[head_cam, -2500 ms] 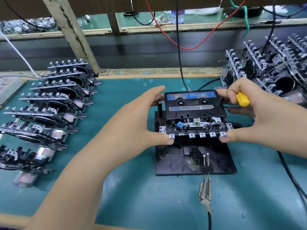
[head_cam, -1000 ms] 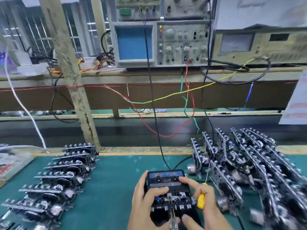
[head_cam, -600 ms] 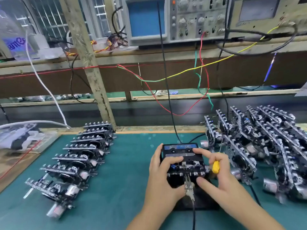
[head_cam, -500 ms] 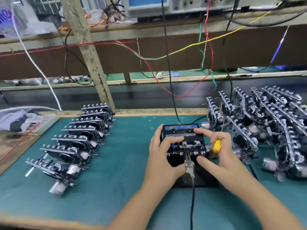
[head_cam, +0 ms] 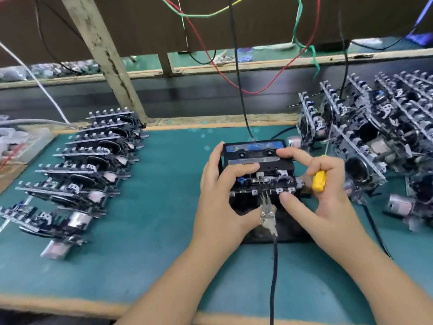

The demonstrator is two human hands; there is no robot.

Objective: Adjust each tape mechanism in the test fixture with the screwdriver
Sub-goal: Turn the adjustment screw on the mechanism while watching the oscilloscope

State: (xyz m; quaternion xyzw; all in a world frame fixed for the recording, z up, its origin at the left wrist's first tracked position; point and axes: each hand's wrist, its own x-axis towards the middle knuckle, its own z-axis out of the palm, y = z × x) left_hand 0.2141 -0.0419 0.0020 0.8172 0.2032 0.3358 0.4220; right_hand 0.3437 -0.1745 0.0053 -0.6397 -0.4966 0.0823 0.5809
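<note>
We grip one tape mechanism (head_cam: 260, 181) in the test fixture (head_cam: 293, 233) with our left hand (head_cam: 220, 195), right hand (head_cam: 321, 195) curled round the screwdriver (head_cam: 319, 180), stacks on both sides, which of them are adjusted we cannot tell

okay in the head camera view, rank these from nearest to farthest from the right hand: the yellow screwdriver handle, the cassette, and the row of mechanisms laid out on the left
1. Yellow screwdriver handle: held in the right hand itself.
2. Cassette: just left of that hand, on the fixture at the mat's centre; a fingertip rests on it.
3. Row of mechanisms: far across the green mat, beyond the left hand.
</note>
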